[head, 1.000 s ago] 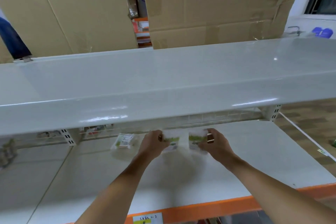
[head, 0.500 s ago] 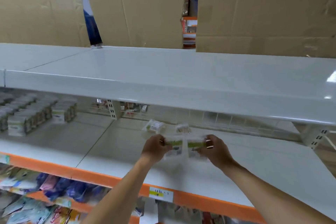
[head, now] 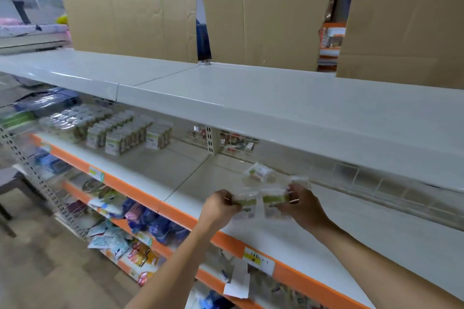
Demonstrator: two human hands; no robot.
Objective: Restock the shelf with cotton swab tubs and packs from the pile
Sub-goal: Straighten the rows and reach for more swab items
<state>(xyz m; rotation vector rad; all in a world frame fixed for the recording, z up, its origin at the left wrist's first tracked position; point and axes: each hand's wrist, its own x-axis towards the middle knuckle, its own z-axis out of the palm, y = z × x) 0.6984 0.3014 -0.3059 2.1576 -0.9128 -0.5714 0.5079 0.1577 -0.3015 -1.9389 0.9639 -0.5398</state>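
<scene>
My left hand (head: 220, 204) grips a clear cotton swab pack (head: 246, 202) with a green band, held just above the white middle shelf (head: 339, 231). Beside it, my right hand (head: 305, 206) grips a second pack (head: 274, 202) of the same kind. The two packs sit side by side and touch. Another loose pack (head: 258, 171) lies on the shelf behind them, near the wire back rail. Rows of stocked swab packs (head: 125, 134) and round tubs (head: 66, 120) stand at the shelf's left end.
A white upper shelf (head: 251, 105) overhangs the work area, with cardboard sheets (head: 271, 10) standing behind it. The shelf front has an orange edge (head: 226, 236) with a price label (head: 258, 259). Below, a lower shelf holds mixed blue and colourful packets (head: 148, 223). Tiled floor lies at the left.
My view has swung left and down, bringing the stocked rows and lower shelf into sight. Both hands still hold their packs and have drawn back toward the shelf's front edge.
</scene>
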